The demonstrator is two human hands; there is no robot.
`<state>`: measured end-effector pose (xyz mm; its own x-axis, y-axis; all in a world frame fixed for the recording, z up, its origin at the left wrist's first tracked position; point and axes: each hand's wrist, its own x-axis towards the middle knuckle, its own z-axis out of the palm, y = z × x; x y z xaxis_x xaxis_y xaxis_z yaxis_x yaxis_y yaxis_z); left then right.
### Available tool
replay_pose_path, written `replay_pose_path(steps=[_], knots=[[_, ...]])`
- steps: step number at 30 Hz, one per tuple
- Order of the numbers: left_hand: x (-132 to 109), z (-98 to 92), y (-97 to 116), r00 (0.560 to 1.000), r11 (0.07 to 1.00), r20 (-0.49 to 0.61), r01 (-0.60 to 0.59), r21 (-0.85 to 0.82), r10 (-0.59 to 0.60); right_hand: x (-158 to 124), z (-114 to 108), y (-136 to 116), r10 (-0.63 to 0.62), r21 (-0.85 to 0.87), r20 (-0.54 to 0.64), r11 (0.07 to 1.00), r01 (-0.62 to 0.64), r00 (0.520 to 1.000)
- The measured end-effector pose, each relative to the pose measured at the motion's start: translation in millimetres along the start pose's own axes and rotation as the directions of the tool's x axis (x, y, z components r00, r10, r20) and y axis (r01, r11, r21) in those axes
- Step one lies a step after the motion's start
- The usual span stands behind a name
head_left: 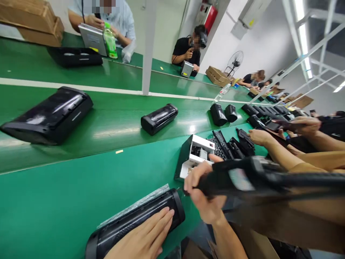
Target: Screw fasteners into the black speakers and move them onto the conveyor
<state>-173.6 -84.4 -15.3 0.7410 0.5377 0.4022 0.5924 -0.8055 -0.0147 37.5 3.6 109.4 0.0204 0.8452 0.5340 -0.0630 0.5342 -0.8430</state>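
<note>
My left fingers (pixel 161 219) lie flat and close together on a black perforated housing (pixel 134 217), which rests on the green bench (pixel 40 208) directly beneath them; a clear film sheet (pixel 134 206) shows along its far edge, ahead of these fingers. My right fingers (pixel 196 175) are wrapped around a black power screwdriver (pixel 222 177), with the bit close to the housing's end, just right of my left fingertips; contact cannot be confirmed. Caution: my left hand applies flat pressure only, so a side load from the bit could slide or roll the housing. A slipping bit could score the glossy surface or strike my left fingertips. A careless swing of my right wrist could knock the white-fronted box (pixel 184 158) just beyond it. Containers: that box, apparently a screw feeder, holds a grey-and-black mechanism; no loose screws can be distinguished. Below and right of my right fingers stands a cardboard carton (pixel 261 248), contents not identifiable. Far ahead of my left fingers, stacked brown cartons (pixel 27 18) hide their contents.
</note>
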Motion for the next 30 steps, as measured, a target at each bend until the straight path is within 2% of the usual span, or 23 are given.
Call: replay_pose_path(steps=[2, 4, 6, 8, 13, 18, 22, 25, 30], knots=[[1.9, 0.3, -5.3, 1.000, 1.000, 0.000, 0.019, -0.001, -0.019, 16.7, -11.5, -32.0, -0.130, 0.073, -0.080, 0.988, 0.136, 0.988], [4.3, 0.5, -10.2, 0.999, 0.999, -0.011, 0.035, -0.025, -0.035, 30.2, -26.5, -51.7, -0.217, 0.054, -0.188, 0.972, 0.230, 0.958], [5.4, 2.5, -12.6, 0.999, 0.998, -0.034, 0.029, -0.059, -0.031, 40.0, -39.3, -52.2, -0.236, -0.022, -0.275, 0.971, 0.239, 0.932], [5.5, 4.7, -13.3, 0.998, 0.997, -0.050, 0.024, -0.071, -0.027, 46.4, -46.3, -36.9, -0.213, -0.089, -0.312, 0.977, 0.195, 0.926], [7.9, -3.0, -14.5, 0.996, 1.000, -0.082, -0.028, 0.005, 0.028, 49.4, -41.4, 8.3, -0.217, -0.207, -0.256, 0.964, 0.166, 0.942], [13.2, -14.4, -14.5, 0.995, 0.999, -0.101, -0.021, 0.032, 0.024, 37.0, -35.9, 17.5, -0.146, -0.234, -0.221, 0.968, 0.093, 0.964], [16.9, -17.3, -13.3, 0.997, 1.000, -0.081, -0.019, -0.011, 0.018, 21.5, -36.6, 8.0, -0.049, -0.161, -0.182, 0.987, 0.019, 0.982], [18.7, -19.6, -11.7, 0.997, 0.998, -0.071, -0.006, -0.063, 0.001, 15.9, -32.5, -13.5, -0.050, -0.087, -0.197, 0.996, 0.033, 0.979], [19.0, -19.4, -8.3, 0.987, 0.983, -0.125, 0.080, -0.167, -0.102, 30.7, -5.3, -51.0, -0.070, 0.046, -0.221, 0.996, 0.082, 0.973]])
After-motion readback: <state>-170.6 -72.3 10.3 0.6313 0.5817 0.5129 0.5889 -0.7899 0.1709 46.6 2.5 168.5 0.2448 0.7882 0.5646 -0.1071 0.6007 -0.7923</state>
